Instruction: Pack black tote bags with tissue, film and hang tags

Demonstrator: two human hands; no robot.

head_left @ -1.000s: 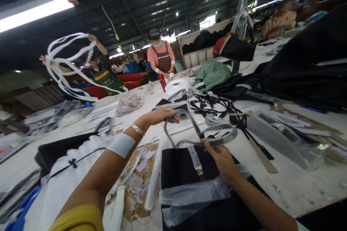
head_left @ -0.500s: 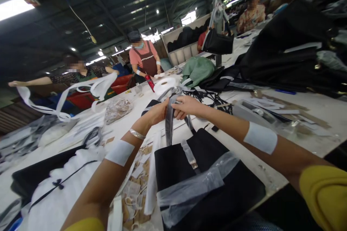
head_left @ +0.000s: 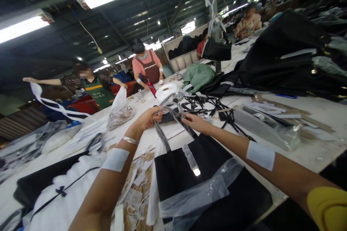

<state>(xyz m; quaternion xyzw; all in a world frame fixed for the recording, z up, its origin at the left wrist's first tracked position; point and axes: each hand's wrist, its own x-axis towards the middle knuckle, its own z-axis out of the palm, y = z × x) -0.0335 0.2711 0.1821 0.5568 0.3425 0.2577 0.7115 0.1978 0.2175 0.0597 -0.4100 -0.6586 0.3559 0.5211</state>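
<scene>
My left hand [head_left: 146, 118] and my right hand [head_left: 195, 122] both pinch a grey plastic-wrapped bag strap [head_left: 173, 115] that arches up between them. The strap runs down to a black bag [head_left: 206, 184] lying flat in front of me, partly covered by a clear plastic sleeve [head_left: 200, 191]. A short wrapped tab with a metal end [head_left: 191, 160] lies on the bag's top. White bands circle both of my forearms, and a bracelet sits on my left wrist.
Paper tags [head_left: 135, 187] and a white garment [head_left: 65, 195] lie left of the bag. Black straps [head_left: 206, 105], a tape roll [head_left: 166, 90], a clear bag of small parts [head_left: 119, 110] and black bags [head_left: 284, 61] crowd the table [head_left: 311, 151]. Two people [head_left: 146, 66] work across it.
My hands have moved slightly apart, spreading the strap into a wider loop. The person at left has lowered the white strips and lifted the clear bag of parts.
</scene>
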